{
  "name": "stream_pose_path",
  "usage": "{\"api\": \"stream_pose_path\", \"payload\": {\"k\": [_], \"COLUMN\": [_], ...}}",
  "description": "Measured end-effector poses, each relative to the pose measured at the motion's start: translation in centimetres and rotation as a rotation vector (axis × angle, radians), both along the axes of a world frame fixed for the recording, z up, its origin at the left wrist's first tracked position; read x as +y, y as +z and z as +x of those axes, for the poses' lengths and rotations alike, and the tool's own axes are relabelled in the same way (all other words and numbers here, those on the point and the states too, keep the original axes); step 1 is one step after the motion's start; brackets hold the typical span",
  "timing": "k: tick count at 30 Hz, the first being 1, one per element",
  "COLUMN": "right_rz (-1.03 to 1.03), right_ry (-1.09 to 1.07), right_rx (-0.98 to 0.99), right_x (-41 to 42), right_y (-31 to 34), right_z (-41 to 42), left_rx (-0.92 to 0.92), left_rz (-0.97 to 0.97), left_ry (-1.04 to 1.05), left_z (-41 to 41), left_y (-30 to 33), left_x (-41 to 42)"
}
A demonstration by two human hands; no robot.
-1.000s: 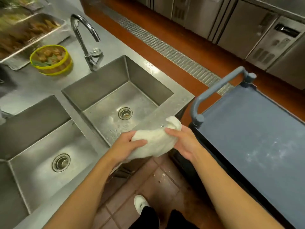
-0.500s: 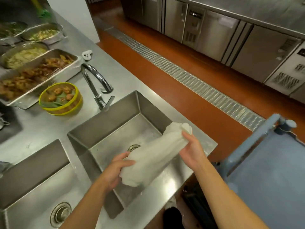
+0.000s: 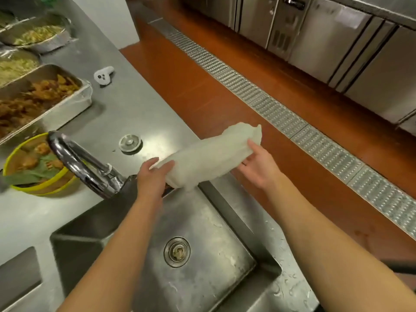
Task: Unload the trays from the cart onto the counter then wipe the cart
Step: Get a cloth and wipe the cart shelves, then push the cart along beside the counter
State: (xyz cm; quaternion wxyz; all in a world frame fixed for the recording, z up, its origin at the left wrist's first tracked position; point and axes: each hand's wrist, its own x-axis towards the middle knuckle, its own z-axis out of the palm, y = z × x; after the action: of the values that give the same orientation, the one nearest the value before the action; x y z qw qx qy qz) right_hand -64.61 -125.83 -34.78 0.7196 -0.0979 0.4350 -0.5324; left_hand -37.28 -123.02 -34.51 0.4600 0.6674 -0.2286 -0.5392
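One cloth (image 3: 209,158), white, rolled lengthwise, is hanging above the far rim of the sink (image 3: 227,212). Left hand (image 3: 150,179) is gripping its near end; right hand (image 3: 258,167) is pinching the far end. Likely soft, limp, damp; best held at both ends.

faucet (image 3: 85,163) crowding sink (image 3: 225,221) left, trays (image 3: 45,97) beyond, counter (image 3: 139,113) open
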Motion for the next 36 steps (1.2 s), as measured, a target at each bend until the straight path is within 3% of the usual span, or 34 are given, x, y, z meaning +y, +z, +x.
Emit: {"api": "stream_pose_path", "payload": {"k": [2,4,7,11,16,21,26,32,36], "right_rz": [0.173,0.279,0.280,0.251,0.162,0.035,-0.096,-0.299,-0.388], "right_ry": [0.191,0.345,0.342,0.313,0.233,0.176,0.008,-0.288,-0.465], "right_rx": [0.340,0.513,0.582,0.618,0.688,0.787,0.876,1.019,1.114], "right_x": [-0.4,-0.2,-0.1,0.2,1.5,4.1,10.2,26.8,41.7], "right_y": [-2.7,-4.8,-6.6,-7.1,-4.1,2.7,13.7,29.5,38.3], "right_z": [0.3,0.6,0.6,1.0,0.5,-1.7,-4.4,-6.4,-7.1], "left_rx": [-0.172,-0.286,-0.373,-0.361,-0.303,-0.253,-0.270,-0.166,0.002], "left_rz": [0.107,0.162,0.187,0.186,0.109,-0.026,-0.292,-0.663,-0.824], "left_ry": [-0.010,-0.081,-0.225,-0.368,-0.371,-0.386,-0.520,-0.721,-0.860], "left_z": [-0.1,-0.2,-1.2,-3.7,-5.4,-7.1,-9.9,-13.9,-16.7], "left_y": [-2.4,-4.6,-6.0,-5.7,-2.5,5.1,16.0,29.7,37.8], "left_x": [-0.9,-1.0,-0.7,-0.7,0.3,0.7,3.4,14.2,25.2]}}
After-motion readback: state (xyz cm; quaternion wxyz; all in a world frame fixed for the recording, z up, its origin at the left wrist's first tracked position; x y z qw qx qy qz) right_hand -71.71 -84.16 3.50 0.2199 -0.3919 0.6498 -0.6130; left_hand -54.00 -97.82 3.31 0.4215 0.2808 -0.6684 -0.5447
